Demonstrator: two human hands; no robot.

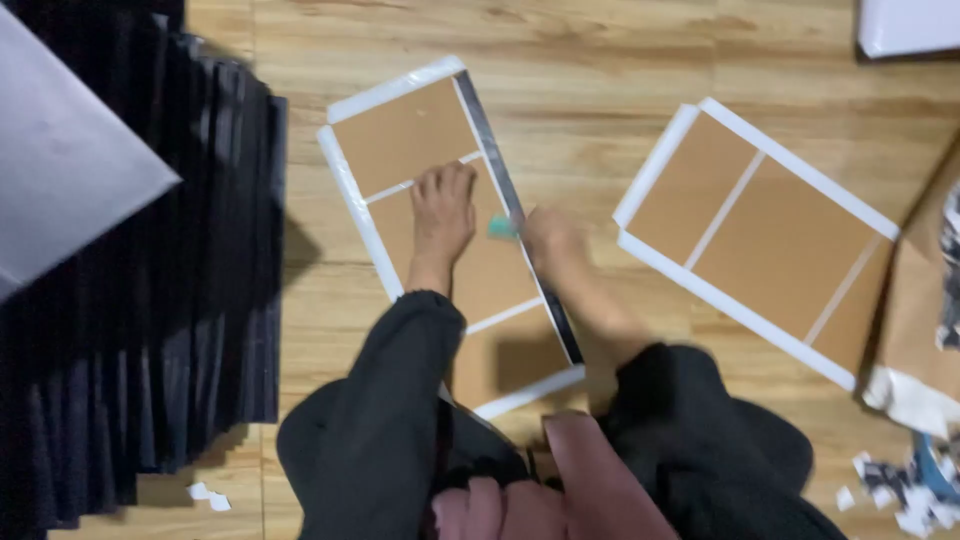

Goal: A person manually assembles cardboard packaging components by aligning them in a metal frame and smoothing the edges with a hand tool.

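A brown cardboard panel (410, 135) with white borders and white strips lies on the wooden floor in front of me. My left hand (441, 210) presses flat on its middle, fingers spread. My right hand (552, 238) is blurred at the panel's right edge, holding a small teal tool (501, 228) against a dark strip (500, 150) that runs along that edge. A second similar brown panel (770, 230) with white edging lies to the right, untouched.
A tall fanned stack of black sheets (150, 300) fills the left side, with a grey sheet (60, 160) over it. White paper scraps (905, 495) and a brown wrapper (925, 320) lie at the right. Another white sheet (905, 25) is at the top right.
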